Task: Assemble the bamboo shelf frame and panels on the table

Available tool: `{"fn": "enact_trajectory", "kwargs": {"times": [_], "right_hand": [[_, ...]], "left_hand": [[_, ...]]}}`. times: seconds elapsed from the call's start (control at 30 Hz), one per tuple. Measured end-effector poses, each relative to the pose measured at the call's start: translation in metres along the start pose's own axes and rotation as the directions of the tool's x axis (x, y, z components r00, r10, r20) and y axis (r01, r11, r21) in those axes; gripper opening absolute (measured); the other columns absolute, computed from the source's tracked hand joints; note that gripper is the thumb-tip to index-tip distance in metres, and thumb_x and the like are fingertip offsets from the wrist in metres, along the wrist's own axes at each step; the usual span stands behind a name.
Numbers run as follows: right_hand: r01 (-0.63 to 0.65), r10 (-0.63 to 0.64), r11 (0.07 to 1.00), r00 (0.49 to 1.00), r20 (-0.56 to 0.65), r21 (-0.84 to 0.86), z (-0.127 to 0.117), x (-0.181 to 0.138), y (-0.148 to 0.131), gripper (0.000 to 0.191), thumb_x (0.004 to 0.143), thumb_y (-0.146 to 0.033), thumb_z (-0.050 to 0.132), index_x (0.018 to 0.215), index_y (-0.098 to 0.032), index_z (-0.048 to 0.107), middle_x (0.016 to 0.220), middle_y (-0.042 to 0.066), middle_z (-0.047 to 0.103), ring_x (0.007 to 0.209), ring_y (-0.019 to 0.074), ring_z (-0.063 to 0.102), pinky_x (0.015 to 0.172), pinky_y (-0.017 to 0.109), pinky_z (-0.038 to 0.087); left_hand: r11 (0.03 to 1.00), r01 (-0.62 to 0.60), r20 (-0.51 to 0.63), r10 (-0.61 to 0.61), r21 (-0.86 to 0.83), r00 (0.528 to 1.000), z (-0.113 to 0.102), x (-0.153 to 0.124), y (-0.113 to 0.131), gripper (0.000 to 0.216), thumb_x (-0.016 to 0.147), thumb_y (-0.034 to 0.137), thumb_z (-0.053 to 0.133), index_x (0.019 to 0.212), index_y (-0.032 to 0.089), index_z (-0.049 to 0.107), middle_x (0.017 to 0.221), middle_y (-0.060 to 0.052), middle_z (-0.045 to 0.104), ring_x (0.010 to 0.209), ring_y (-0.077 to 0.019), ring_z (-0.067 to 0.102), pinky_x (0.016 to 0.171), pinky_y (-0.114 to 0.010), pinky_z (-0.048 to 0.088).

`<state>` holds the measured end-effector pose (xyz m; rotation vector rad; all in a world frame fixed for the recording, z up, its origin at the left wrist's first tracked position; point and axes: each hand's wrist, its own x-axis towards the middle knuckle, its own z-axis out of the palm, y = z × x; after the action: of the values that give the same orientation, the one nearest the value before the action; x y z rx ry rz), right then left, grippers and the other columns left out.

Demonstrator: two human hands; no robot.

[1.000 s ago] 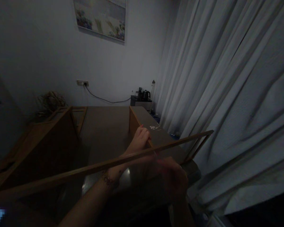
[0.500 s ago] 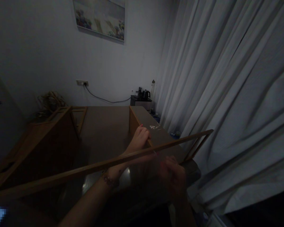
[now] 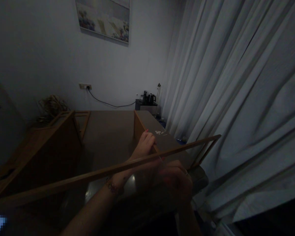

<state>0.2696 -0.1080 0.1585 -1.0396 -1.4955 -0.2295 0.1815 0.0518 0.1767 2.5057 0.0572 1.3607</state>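
Note:
The room is dim. My left hand (image 3: 145,146) reaches forward, its fingers wrapped over the top edge of an upright wooden panel (image 3: 162,139). A long thin wooden rail (image 3: 88,176) crosses in front of my wrist, from lower left to a small frame end at the right (image 3: 206,147). My right hand (image 3: 177,178) is closed just under the rail, near where the rail meets the panel. A thin pale sliver shows at its fingertips; I cannot make out what it is. A bracelet sits on my left wrist.
A second wooden panel with a frame (image 3: 51,141) stands at the left, with brown floor (image 3: 108,134) between the panels. Pale curtains (image 3: 236,98) hang close on the right. A kettle (image 3: 151,97) sits on a low stand by the back wall, below a picture (image 3: 103,19).
My right hand has shifted slightly up and left towards the rail and closed tighter. My left hand and the wooden parts have stayed in place.

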Motion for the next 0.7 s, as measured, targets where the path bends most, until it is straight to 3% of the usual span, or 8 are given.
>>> {"fn": "enact_trajectory", "kwargs": {"times": [0.13,0.27,0.37,0.5,0.7], "right_hand": [[0.042,-0.043,0.999,0.997,0.069,0.014,-0.005,-0.002,0.004,0.024,0.096,-0.042,0.055,0.108,-0.024,0.066,0.089,0.004,0.068,0.084,0.0181,0.063,0.071,0.029,0.052],[0.075,-0.077,0.997,0.986,0.149,0.017,-0.012,-0.004,0.007,0.026,0.097,-0.023,0.053,0.121,-0.025,0.061,0.103,0.006,0.069,0.095,0.0185,0.064,0.080,0.031,0.052],[0.091,-0.095,0.995,0.983,0.159,0.035,-0.013,-0.001,0.007,0.024,0.096,-0.020,0.056,0.119,-0.025,0.061,0.103,0.006,0.069,0.095,0.0183,0.064,0.079,0.031,0.053],[0.145,-0.144,0.989,0.988,0.047,-0.001,-0.007,0.009,0.002,0.015,0.093,-0.031,0.063,0.107,-0.026,0.065,0.086,0.002,0.065,0.079,0.0156,0.062,0.065,0.027,0.051],[0.157,-0.157,0.986,0.987,-0.011,-0.056,0.004,0.012,-0.003,0.010,0.096,-0.032,0.056,0.095,-0.024,0.062,0.073,-0.001,0.059,0.068,0.0136,0.056,0.058,0.025,0.045]], "left_hand": [[1.000,-0.025,-0.023,0.025,0.009,0.999,0.005,-0.002,-0.005,0.048,0.078,0.067,0.048,0.084,0.021,0.037,0.084,-0.003,0.046,0.088,-0.0217,0.044,0.102,-0.057,0.038],[0.999,-0.037,-0.047,0.037,0.000,0.998,0.008,-0.002,-0.010,0.050,0.076,0.069,0.048,0.084,0.021,0.037,0.084,-0.003,0.045,0.087,-0.0216,0.044,0.103,-0.056,0.037],[0.999,-0.033,-0.032,0.033,0.004,0.999,0.007,-0.002,-0.009,0.048,0.078,0.067,0.048,0.084,0.021,0.036,0.084,-0.003,0.045,0.088,-0.0219,0.043,0.104,-0.055,0.036],[1.000,-0.024,-0.016,0.024,-0.001,1.000,0.006,-0.003,-0.008,0.043,0.079,0.062,0.046,0.085,0.022,0.034,0.084,-0.003,0.043,0.089,-0.0223,0.042,0.104,-0.054,0.034],[1.000,-0.022,0.011,0.021,0.019,1.000,0.009,-0.004,-0.012,0.041,0.077,0.059,0.049,0.085,0.022,0.034,0.087,-0.003,0.043,0.089,-0.0225,0.041,0.103,-0.055,0.034]]}}
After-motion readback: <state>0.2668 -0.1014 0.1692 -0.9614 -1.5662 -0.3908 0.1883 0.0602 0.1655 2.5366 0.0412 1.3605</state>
